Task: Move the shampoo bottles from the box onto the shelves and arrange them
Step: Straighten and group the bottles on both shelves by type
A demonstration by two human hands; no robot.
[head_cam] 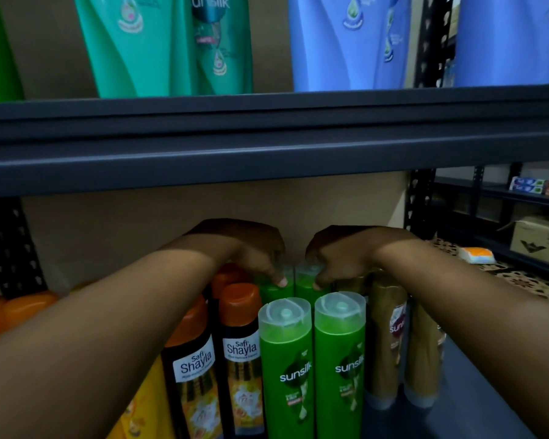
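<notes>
Nearest me, two green Sunsilk bottles [311, 359] stand at the shelf [476, 407] front. Behind them I'm seating the back pair [293, 288]: my left hand [254, 251] and right hand [336, 258] each curl over one cap, fingertips pinching. Next, I judge, nudge them square against the rear.

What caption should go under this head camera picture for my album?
Left hand and right hand each grip a rear green shampoo bottle behind two front green bottles.
</notes>
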